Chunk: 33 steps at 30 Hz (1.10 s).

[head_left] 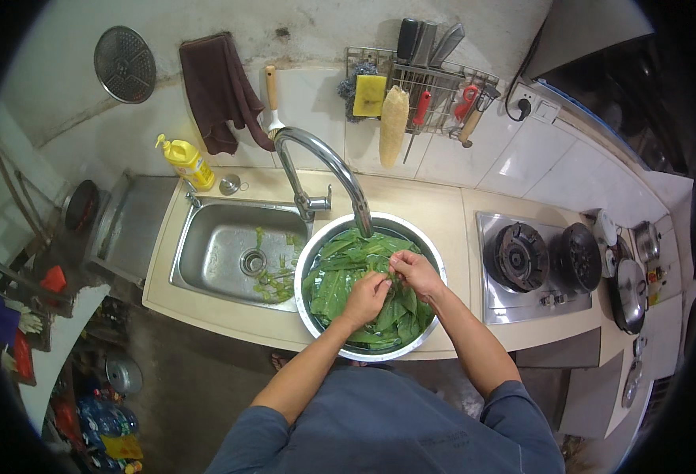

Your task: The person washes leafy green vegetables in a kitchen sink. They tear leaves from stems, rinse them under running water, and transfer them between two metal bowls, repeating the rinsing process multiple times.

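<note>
A wide stainless steel basin (307, 323) stands on the counter, full of green leafy vegetables (336, 290) lying in water. Over the middle of the basin, my left hand (367, 298) pinches a piece of the greens between thumb and fingers. Close beside it on the right, my right hand (417, 274) grips the same bunch or one touching it; the fingers hide which. The chrome faucet (330, 157) arches over, its spout end above the far side of the basin. No stream of water shows from it.
Left of the basin, a steel sink (211, 255) holds scraps of green stem (273, 286). A yellow pump bottle (186, 163) stands behind it. To the right is a gas stove (520, 258). Knives (425, 44) and a loofah (394, 127) are on a wall rack.
</note>
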### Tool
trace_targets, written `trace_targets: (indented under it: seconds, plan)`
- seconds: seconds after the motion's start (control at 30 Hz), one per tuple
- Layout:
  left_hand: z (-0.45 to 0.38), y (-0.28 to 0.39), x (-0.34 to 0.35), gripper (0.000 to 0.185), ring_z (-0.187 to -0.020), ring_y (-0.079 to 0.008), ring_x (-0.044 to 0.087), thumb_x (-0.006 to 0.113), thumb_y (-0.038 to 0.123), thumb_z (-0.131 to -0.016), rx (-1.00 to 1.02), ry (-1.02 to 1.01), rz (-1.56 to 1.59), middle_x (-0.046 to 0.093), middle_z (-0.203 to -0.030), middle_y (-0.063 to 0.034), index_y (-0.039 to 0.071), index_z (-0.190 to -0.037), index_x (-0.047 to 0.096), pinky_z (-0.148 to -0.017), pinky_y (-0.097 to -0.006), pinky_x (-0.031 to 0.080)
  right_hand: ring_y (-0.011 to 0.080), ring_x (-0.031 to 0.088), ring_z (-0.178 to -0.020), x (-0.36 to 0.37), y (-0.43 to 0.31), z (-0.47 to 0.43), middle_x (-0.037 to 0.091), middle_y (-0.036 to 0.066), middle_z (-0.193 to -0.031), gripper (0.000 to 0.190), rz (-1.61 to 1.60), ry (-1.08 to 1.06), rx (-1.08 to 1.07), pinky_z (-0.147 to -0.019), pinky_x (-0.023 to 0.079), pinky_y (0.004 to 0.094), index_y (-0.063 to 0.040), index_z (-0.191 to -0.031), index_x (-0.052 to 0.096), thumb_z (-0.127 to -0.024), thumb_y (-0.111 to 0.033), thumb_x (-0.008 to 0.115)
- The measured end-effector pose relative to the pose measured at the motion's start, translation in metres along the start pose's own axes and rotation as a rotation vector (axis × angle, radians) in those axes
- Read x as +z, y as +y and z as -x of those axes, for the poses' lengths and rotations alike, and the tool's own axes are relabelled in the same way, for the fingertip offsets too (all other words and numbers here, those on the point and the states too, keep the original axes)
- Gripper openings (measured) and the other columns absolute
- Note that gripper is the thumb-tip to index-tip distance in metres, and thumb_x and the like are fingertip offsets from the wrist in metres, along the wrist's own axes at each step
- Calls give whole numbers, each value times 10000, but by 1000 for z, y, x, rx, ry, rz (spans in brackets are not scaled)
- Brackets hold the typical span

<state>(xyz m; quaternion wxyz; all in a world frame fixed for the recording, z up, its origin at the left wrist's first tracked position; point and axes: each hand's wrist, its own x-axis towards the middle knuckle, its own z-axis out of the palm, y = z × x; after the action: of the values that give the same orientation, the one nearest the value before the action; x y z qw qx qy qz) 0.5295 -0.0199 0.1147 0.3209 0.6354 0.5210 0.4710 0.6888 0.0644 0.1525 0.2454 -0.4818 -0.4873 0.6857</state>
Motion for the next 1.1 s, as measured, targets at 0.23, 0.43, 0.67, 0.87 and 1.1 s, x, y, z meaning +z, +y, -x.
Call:
trace_targets:
  seconds: [0.23, 0.43, 0.67, 0.87, 1.1]
  plan:
    - [14, -6, -8, 226, -614, -134, 613, 571, 120, -1017, -242, 288, 198, 603, -756, -85, -38, -859, 605, -567, -287, 472, 132, 617, -729, -26, 66, -13, 694, 53, -820, 201, 426, 292, -142, -662, 509, 297, -14, -962, 679, -972, -210, 637]
    - [44, -5, -7, 347, -785, -343, 686, 672, 325, -954, -259, -255, -195, 658, -800, -200, -17, -1008, 694, -743, -440, 538, 220, 700, -786, -15, 25, -13, 737, 138, -871, 204, 638, 151, -298, -736, 546, 351, -40, -1052, 734, -947, -194, 653]
    - [55, 10, 15, 392, -774, -387, 693, 702, 292, -926, -338, -68, -221, 704, -851, -210, -33, -1144, 693, -715, -467, 547, 418, 704, -882, 37, 18, -59, 725, 224, -909, 200, 1085, -4, -303, -814, 567, 478, -73, -957, 783, -872, -239, 710]
    - [53, -23, 3, 367, -726, -389, 689, 691, 283, -937, -386, 121, -338, 697, -794, -207, -46, -1100, 699, -679, -479, 537, 335, 712, -781, 40, 23, -74, 733, 184, -842, 207, 1070, -167, -373, -749, 560, 433, -58, -924, 766, -893, -254, 709]
    - [16, -12, -11, 315, -643, -348, 644, 712, 314, -929, -356, 167, -56, 672, -737, -163, 29, -1062, 723, -604, -443, 491, 80, 544, -757, 9, 13, -50, 643, -32, -817, 201, 419, -262, -51, -698, 454, 261, -21, -914, 703, -968, -214, 694]
